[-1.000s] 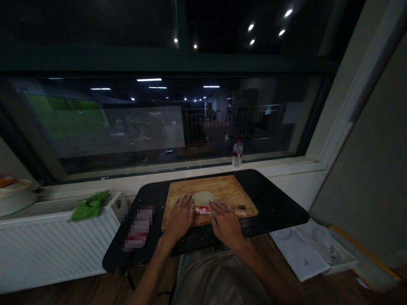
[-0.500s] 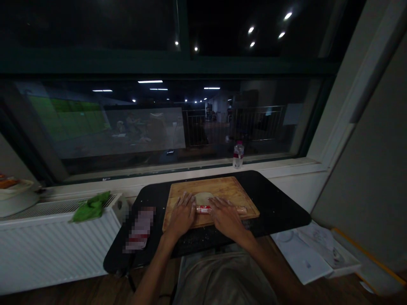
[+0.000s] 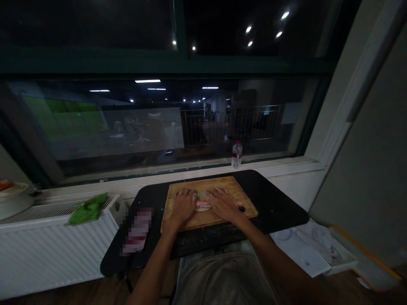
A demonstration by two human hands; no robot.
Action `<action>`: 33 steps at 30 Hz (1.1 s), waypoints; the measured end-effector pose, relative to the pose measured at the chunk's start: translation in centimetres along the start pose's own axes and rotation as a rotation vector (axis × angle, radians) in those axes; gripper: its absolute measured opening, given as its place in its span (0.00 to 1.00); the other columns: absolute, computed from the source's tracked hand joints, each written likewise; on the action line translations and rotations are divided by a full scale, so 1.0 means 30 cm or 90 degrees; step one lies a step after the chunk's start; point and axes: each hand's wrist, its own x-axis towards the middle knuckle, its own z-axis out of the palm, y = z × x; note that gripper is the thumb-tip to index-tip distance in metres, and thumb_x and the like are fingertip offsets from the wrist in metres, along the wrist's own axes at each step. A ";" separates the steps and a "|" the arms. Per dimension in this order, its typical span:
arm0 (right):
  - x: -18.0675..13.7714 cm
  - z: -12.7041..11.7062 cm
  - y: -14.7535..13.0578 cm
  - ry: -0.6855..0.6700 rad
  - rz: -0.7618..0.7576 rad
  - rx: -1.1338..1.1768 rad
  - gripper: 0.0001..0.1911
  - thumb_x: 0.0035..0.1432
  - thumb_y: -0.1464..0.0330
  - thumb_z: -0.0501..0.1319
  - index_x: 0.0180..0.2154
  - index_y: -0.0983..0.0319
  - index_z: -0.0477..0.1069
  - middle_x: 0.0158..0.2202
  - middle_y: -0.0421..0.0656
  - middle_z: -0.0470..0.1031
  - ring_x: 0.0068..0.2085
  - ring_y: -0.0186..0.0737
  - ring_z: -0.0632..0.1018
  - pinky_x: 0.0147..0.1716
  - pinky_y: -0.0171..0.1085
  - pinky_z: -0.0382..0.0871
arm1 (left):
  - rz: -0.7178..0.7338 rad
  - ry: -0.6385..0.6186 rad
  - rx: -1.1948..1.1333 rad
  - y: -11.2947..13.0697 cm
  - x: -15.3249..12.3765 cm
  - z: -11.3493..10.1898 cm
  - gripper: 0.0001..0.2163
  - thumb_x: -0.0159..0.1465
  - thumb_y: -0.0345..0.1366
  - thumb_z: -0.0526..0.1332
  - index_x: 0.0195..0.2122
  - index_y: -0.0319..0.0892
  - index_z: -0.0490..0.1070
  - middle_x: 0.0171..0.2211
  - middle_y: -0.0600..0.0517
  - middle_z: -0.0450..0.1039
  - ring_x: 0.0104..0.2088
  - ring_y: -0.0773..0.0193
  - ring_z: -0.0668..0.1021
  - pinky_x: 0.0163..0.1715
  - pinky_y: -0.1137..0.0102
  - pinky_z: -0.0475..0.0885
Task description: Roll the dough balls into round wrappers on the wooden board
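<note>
A rolling pin (image 3: 202, 203) with a red and white wrapper lies crosswise over a flat piece of pale dough (image 3: 202, 209) on a wooden cutting board (image 3: 208, 218). My left hand (image 3: 183, 206) rests palm-down over the pin's left part, fingers stretched forward. Over its right part, my right hand (image 3: 222, 204) lies flat in the same way, and the pin's right end shows beyond it. Both hands hide much of the pin. White powder marks my fingers.
The board is on a black table (image 3: 273, 203) strewn with white crumbs. A blurred flat object (image 3: 138, 231) lies left. A bottle (image 3: 236, 154) stands on the sill. A green cloth (image 3: 89, 209) drapes the radiator (image 3: 57, 250); a white box (image 3: 305, 250) sits low right.
Both hands have moved forward across the board, and the rolling pin has moved with them, further over the dough. Dough now shows on the near side of the pin.
</note>
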 end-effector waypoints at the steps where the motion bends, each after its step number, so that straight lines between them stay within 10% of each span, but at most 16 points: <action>1: 0.013 0.004 0.009 0.003 -0.005 -0.007 0.25 0.81 0.63 0.52 0.71 0.60 0.72 0.69 0.52 0.77 0.71 0.57 0.71 0.72 0.59 0.60 | -0.001 -0.006 0.004 0.002 0.013 -0.005 0.22 0.80 0.36 0.48 0.66 0.41 0.76 0.65 0.39 0.78 0.72 0.44 0.71 0.70 0.49 0.66; 18: 0.076 -0.002 0.045 0.092 0.089 0.018 0.17 0.75 0.58 0.61 0.42 0.59 0.86 0.46 0.50 0.88 0.54 0.53 0.82 0.64 0.50 0.64 | -0.207 0.103 -0.061 0.018 0.047 -0.032 0.18 0.76 0.40 0.54 0.48 0.40 0.84 0.49 0.38 0.86 0.53 0.44 0.83 0.56 0.54 0.72; 33: 0.051 0.014 0.069 0.032 -0.007 0.083 0.20 0.74 0.59 0.64 0.62 0.59 0.81 0.63 0.51 0.81 0.64 0.52 0.78 0.67 0.49 0.69 | -0.238 0.207 -0.147 0.003 0.036 -0.019 0.18 0.78 0.42 0.52 0.56 0.41 0.78 0.56 0.38 0.82 0.60 0.43 0.79 0.62 0.50 0.71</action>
